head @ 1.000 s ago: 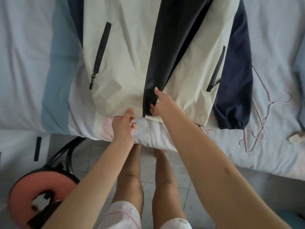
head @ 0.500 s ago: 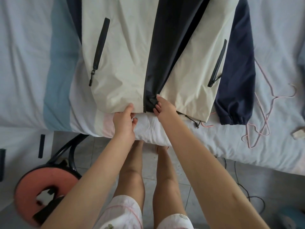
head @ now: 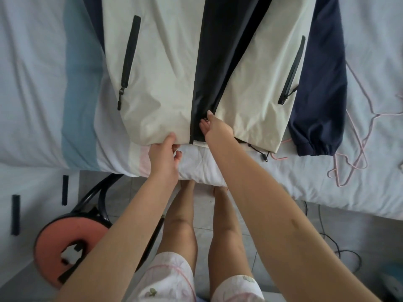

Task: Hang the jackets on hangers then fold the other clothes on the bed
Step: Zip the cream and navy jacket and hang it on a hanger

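We have the cream jacket (head: 165, 83) with navy sleeves lying front-up across the bed (head: 32, 83), its hem at the near edge and its front open. Our left hand (head: 163, 158) grips the hem of the left panel, thumb on top and fingers curled underneath, while our right hand (head: 218, 129) pinches the foot of the black zip (head: 192, 118) between thumb and bent fingers. Pink wire hangers (head: 353, 153) lie on the sheet beside the right sleeve, and a red stool (head: 72, 243) stands on the floor
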